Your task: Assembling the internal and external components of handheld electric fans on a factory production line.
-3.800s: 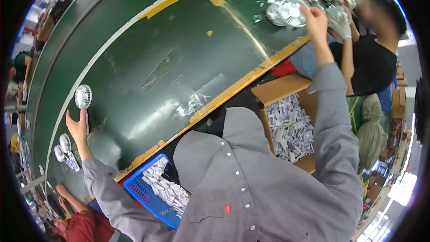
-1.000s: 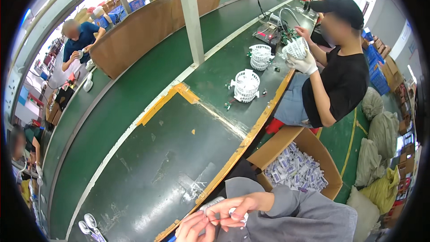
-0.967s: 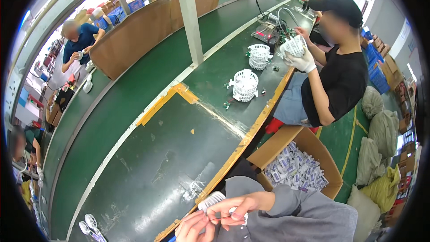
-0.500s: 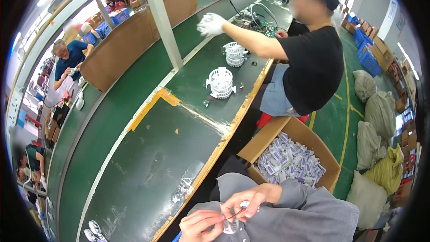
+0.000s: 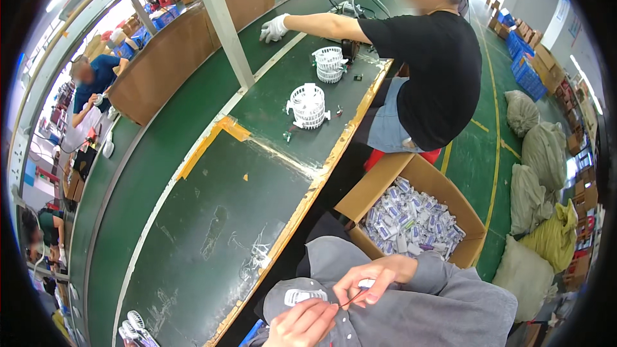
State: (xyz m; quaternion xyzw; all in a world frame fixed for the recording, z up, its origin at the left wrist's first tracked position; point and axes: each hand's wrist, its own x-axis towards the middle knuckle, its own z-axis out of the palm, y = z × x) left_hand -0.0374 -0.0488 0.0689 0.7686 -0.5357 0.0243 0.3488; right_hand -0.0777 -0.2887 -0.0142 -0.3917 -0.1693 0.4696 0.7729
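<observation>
Over my lap, my left hand [image 5: 303, 322] is closed, its fingertips pinching one end of a thin dark reddish wire [image 5: 351, 299]. My right hand [image 5: 378, 279] is closed too, with a small white part [image 5: 366, 284] between its fingers and the wire running from there to the left hand. Just beyond the left fingers lies a white slotted plastic piece [image 5: 304, 295] against the grey cloth. What sits right under the fingertips is hidden.
A green worktable [image 5: 212, 238] with a worn yellow edge lies to my left. White round baskets [image 5: 308, 108] stand on it farther off. An open carton [image 5: 472, 228] of small wrapped packs is at my right. A co-worker in black [image 5: 434, 77] sits ahead, one gloved hand [image 5: 274, 28] reaching left.
My hands have shifted slightly, and the white slotted piece now shows beyond my left fingers rather than below them. The co-worker's gloved hand has moved left and down. The view has shifted a little.
</observation>
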